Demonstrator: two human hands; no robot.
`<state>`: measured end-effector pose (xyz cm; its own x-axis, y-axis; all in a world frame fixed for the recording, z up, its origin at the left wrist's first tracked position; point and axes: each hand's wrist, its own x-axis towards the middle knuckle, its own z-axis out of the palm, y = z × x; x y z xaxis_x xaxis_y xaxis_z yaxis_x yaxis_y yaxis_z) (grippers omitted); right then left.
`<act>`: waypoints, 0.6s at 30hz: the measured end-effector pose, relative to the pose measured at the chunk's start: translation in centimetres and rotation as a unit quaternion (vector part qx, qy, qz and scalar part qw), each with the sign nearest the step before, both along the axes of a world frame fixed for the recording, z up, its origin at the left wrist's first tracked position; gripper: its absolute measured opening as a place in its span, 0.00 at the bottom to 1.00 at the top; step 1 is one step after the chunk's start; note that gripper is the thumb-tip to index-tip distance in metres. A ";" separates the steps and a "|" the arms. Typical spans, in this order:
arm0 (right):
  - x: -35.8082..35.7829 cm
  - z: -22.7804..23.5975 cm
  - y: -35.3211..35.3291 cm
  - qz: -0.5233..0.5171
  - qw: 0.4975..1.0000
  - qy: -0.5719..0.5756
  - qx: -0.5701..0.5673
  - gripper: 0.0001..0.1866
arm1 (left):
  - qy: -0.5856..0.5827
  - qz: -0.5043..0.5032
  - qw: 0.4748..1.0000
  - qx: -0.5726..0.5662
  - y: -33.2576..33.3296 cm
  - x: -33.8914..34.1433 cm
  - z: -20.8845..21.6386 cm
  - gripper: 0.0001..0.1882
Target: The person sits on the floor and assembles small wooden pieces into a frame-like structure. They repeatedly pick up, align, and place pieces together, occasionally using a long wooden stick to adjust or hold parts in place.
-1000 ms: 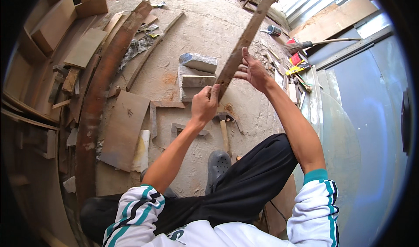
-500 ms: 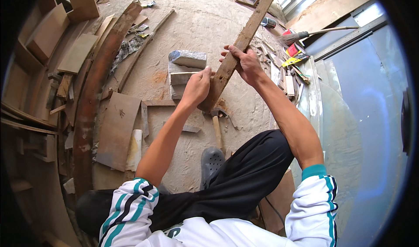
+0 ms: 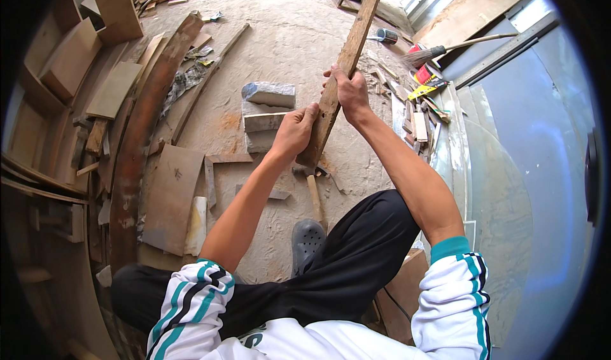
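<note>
A long, worn wooden plank slants up and away from me, its near end above the floor. Higher on the plank, my right hand is wrapped round it. My left hand grips its edge lower down, thumb on the wood; the other fingers are partly hidden. Just below the plank's near end lies a hammer with a wooden handle, its head partly covered by the plank. Left of the plank, pale stone blocks sit on the floor, with a short piece of wood on them.
An L-shaped wooden piece and a flat board lie to the left. Beyond them runs a long reddish beam. Wood scraps, a yellow-and-black handsaw, a brush and a can lie to the right.
The plank has shifted slightly left and stands a little steeper. Both hands have moved with it, still gripping. The view has shifted slightly too.
</note>
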<state>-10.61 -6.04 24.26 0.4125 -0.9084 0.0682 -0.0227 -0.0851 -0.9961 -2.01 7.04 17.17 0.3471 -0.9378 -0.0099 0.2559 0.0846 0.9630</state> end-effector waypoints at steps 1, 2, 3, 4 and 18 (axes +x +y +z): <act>-0.1 0.0 -0.2 -0.002 1.000 0.003 -0.002 0.16 | -0.026 0.015 1.000 -0.004 0.0 0.2 0.0 0.22; -0.1 0.1 -0.4 -0.009 1.000 0.013 -0.013 0.16 | -0.052 0.031 0.998 -0.008 0.0 0.4 0.1 0.22; -0.5 0.1 -0.8 -0.017 0.999 0.026 -0.023 0.15 | -0.027 0.046 0.997 -0.050 0.1 0.3 0.5 0.19; -0.9 0.1 -1.1 -0.024 0.998 0.039 -0.034 0.15 | -0.020 0.057 0.998 -0.036 0.3 0.1 0.9 0.18; -0.6 -1.1 -1.6 -0.148 0.976 0.119 -0.107 0.22 | -0.409 0.235 0.878 -0.083 2.8 -2.9 3.8 0.10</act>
